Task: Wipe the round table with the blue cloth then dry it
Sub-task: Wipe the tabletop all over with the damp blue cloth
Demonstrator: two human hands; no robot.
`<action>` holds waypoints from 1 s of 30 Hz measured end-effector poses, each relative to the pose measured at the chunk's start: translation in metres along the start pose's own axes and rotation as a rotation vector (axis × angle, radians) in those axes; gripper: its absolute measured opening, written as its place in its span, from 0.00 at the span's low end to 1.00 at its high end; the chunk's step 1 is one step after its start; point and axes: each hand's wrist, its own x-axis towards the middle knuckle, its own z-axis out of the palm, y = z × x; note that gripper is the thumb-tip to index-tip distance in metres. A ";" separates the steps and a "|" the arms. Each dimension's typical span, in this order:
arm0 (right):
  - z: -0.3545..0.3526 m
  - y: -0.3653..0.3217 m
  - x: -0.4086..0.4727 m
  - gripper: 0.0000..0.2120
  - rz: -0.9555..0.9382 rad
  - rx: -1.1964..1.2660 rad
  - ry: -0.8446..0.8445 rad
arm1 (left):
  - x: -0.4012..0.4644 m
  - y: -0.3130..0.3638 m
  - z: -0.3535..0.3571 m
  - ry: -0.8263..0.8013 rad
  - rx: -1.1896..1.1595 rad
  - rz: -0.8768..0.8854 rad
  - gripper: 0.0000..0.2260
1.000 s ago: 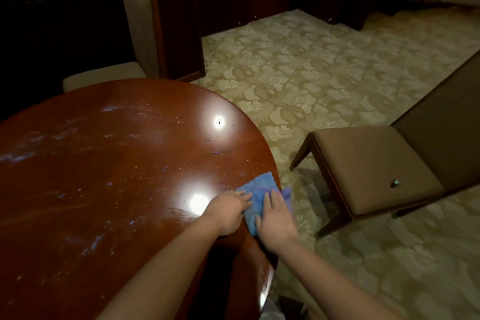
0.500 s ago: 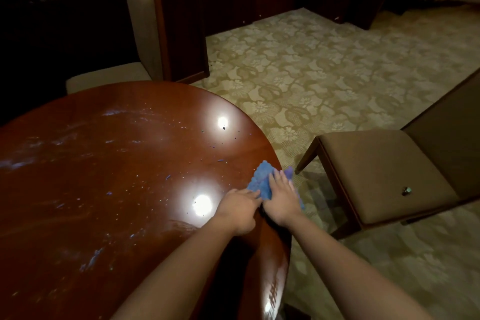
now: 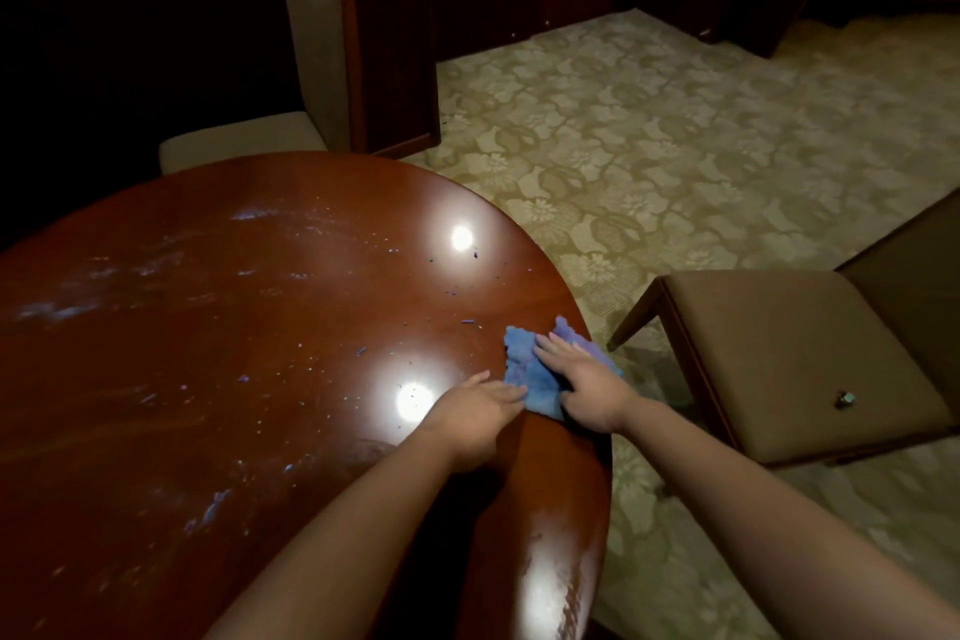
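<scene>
Both hands have slid the blue cloth (image 3: 530,369) farther along the counter's right rim since 1 s ago, and it's more bunched now vs flatter then. Right hand (image 3: 589,387) lies on top of the cloth, fingers (image 3: 553,348) straight and slightly apart, pressing it down; left hand (image 3: 470,413) sits just beside, its fingers (image 3: 506,392) straight and together, tips touching the cloth's near-left edge. Cloth is right at the edge of the round wooden counter (image 3: 234,353), a purple-ish corner hanging past the rim. Counter top is glossy reddish-brown w/ two bright lamp reflections, whitish smears on the left and far parts, plus small bluish specks scattered mid-surface. Floor is pale floral-pattern carpet (image 3: 649,146). Brown upholstered chair (image 3: 789,359) stands near the counter's right side, carpet showing between; a small dark object (image 3: 844,400) lies on its seat, too small to ID. Cream-padded chair (image 3: 306,68) sits at the far edge, w/ dark wood panelling behind.
</scene>
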 end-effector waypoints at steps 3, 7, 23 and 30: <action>0.002 0.003 -0.003 0.33 0.055 0.050 0.170 | 0.001 0.004 -0.003 0.046 0.071 0.004 0.28; 0.004 -0.011 0.017 0.32 0.036 0.017 0.109 | -0.002 0.000 -0.003 0.069 0.061 -0.072 0.27; 0.040 -0.035 0.010 0.38 -0.071 -0.170 0.056 | -0.038 -0.002 0.008 0.121 0.047 -0.146 0.27; 0.067 -0.071 -0.004 0.31 -0.148 -0.140 0.017 | -0.086 -0.019 0.018 -0.058 0.205 -0.191 0.29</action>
